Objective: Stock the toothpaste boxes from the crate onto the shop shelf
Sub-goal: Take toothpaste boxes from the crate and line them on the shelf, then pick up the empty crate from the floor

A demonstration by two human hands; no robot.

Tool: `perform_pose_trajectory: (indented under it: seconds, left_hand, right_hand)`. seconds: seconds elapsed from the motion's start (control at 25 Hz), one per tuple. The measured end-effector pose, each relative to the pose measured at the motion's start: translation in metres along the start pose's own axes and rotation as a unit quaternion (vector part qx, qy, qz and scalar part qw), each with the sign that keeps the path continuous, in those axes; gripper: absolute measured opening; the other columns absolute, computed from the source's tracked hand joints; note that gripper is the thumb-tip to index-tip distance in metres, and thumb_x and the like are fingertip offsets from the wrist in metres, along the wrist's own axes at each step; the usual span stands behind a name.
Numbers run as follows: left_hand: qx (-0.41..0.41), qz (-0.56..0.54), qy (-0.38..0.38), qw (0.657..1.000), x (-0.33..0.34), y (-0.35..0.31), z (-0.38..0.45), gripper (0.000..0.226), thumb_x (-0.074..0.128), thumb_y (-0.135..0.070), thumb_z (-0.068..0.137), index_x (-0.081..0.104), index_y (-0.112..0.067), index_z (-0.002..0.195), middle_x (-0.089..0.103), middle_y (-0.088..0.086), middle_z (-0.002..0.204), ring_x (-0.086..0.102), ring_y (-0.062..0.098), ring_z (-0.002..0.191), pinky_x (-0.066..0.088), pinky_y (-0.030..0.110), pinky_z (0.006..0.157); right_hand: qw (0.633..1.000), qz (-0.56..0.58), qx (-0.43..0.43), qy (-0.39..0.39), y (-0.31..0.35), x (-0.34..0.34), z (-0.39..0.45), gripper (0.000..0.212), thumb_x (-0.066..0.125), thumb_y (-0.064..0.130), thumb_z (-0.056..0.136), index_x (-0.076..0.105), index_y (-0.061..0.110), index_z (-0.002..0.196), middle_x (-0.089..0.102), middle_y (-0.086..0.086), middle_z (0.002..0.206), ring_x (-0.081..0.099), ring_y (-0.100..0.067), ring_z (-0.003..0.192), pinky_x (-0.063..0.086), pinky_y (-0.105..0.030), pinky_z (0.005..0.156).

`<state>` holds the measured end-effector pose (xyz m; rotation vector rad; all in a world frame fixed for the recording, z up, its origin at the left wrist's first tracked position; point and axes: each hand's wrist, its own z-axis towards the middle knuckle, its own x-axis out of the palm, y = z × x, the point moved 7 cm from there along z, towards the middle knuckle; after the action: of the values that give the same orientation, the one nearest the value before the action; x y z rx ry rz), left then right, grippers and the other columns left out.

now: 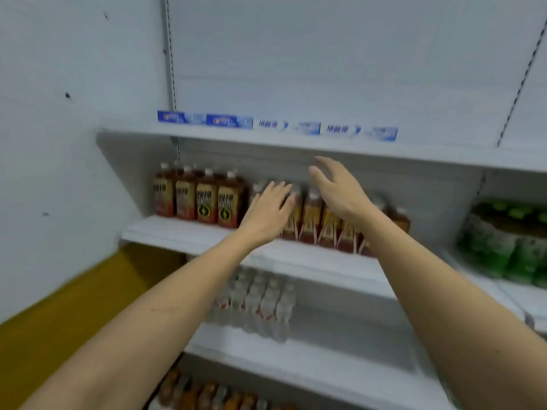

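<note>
Four toothpaste boxes (276, 123) are lined on the upper shelf (296, 140). At frame centre, left hand (268, 213) and right hand (337, 187) are held spread, nothing gripped.

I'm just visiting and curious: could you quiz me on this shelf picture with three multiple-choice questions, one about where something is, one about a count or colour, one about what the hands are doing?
1. Where do the toothpaste boxes lie?
A. on the top shelf
B. among the brown bottles
C. on the floor

2. How many boxes are in the row?
A. two
B. four
C. seven

3. What are the left hand and right hand doing?
A. each grips a box
B. both are open and hold nothing
C. both grip a bottle

Answers: 1 A, the row lies along the top shelf, above the brown bottles. 2 B, two blue boxes on the left and two paler ones on the right. 3 B, the fingers are spread in front of the bottles, with nothing in them.
</note>
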<state>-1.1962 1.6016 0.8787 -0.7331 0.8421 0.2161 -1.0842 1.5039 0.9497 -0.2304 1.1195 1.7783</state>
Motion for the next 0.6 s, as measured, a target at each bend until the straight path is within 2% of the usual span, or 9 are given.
perform_pose_trajectory:
  seconds: [0.12, 0.2, 0.32, 0.44, 0.6]
  left_hand:
    - [-0.092, -0.010, 0.079, 0.993, 0.061, 0.049, -0.058, 0.067, 0.014, -0.059, 0.100, 0.031, -0.022, 0.153, 0.022, -0.004, 0.162, 0.008, 0.019, 0.152, 0.011, 0.048, 0.122]
    - [-0.138, -0.035, 0.120, 0.982, 0.094, 0.072, -0.099, 0.076, 0.012, -0.067, 0.095, 0.034, -0.021, 0.151, 0.029, -0.003, 0.160, 0.017, 0.019, 0.150, 0.014, 0.046, 0.121]
    - [-0.209, -0.101, 0.164, 0.959, 0.139, 0.102, -0.163, 0.065, 0.021, -0.059, 0.101, 0.035, -0.020, 0.151, 0.033, -0.001, 0.158, 0.028, 0.019, 0.146, 0.021, 0.037, 0.119]
    - [-0.331, -0.123, 0.200, 0.914, 0.189, 0.142, -0.229, 0.061, 0.024, -0.056, 0.102, 0.033, -0.021, 0.151, 0.033, 0.000, 0.157, 0.031, 0.023, 0.144, 0.023, 0.036, 0.116]
    - [-0.470, -0.134, 0.210, 0.847, 0.254, 0.197, -0.295, 0.063, 0.025, -0.055, 0.102, 0.035, -0.017, 0.151, 0.033, 0.003, 0.157, 0.034, 0.027, 0.142, 0.029, 0.033, 0.111]
  right_hand:
    - [0.997, 0.014, 0.055, 0.050, -0.045, 0.069, -0.072, 0.053, 0.040, 0.046, 0.100, 0.040, 0.021, 0.147, 0.040, 0.000, 0.152, 0.036, -0.016, 0.140, 0.028, -0.034, 0.114]
    - [0.986, 0.035, 0.129, 0.098, -0.091, 0.114, -0.125, 0.056, 0.039, 0.049, 0.099, 0.040, 0.021, 0.147, 0.039, -0.002, 0.153, 0.035, -0.019, 0.140, 0.028, -0.036, 0.115]
    - [0.948, 0.074, 0.262, 0.163, -0.165, 0.162, -0.202, 0.060, 0.036, 0.054, 0.099, 0.037, 0.022, 0.149, 0.033, -0.004, 0.156, 0.030, -0.024, 0.144, 0.026, -0.041, 0.116]
    - [0.902, 0.094, 0.358, 0.222, -0.227, 0.199, -0.276, 0.060, 0.033, 0.055, 0.099, 0.034, 0.024, 0.150, 0.031, -0.004, 0.157, 0.032, -0.027, 0.142, 0.028, -0.045, 0.115]
    - [0.844, 0.105, 0.461, 0.253, -0.300, 0.244, -0.369, 0.058, 0.037, 0.051, 0.100, 0.038, 0.017, 0.147, 0.037, -0.011, 0.152, 0.040, -0.033, 0.135, 0.033, -0.045, 0.113]
